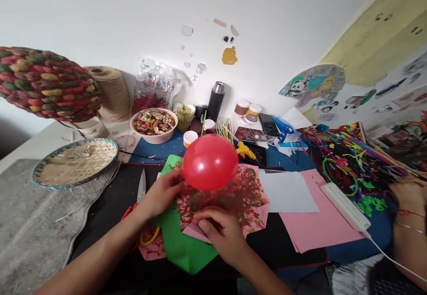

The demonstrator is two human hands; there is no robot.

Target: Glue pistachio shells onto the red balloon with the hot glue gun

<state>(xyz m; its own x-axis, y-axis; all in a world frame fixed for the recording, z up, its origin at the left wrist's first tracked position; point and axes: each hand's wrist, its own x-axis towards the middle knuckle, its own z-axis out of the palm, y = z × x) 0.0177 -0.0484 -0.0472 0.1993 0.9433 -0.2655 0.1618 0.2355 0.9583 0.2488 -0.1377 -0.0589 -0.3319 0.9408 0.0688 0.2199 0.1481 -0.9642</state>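
A shiny red balloon (pixel 210 162) sits over the upper part of a pink paper sheet (pixel 240 197) painted with red and dark green blotches. My left hand (pixel 166 193) has its fingers curled at the sheet's left edge, close beside the balloon. Its fingertips seem to pinch the paper. Lower down, my right hand (pixel 223 236) grips the sheet's folded bottom edge between thumb and fingers. Green paper (pixel 190 255) lies beneath the painted sheet. Scissors (pixel 142 186) with red handles lie left of my left hand, partly hidden by my forearm.
Behind are a bowl of shells (pixel 154 128), a black flask (pixel 216 101) and a yellow glue gun (pixel 246 150). A woven tray (pixel 76 161) lies left. Pink sheets (pixel 320 228) and a white power strip (pixel 346 206) lie right, near another person's hand (pixel 408 195).
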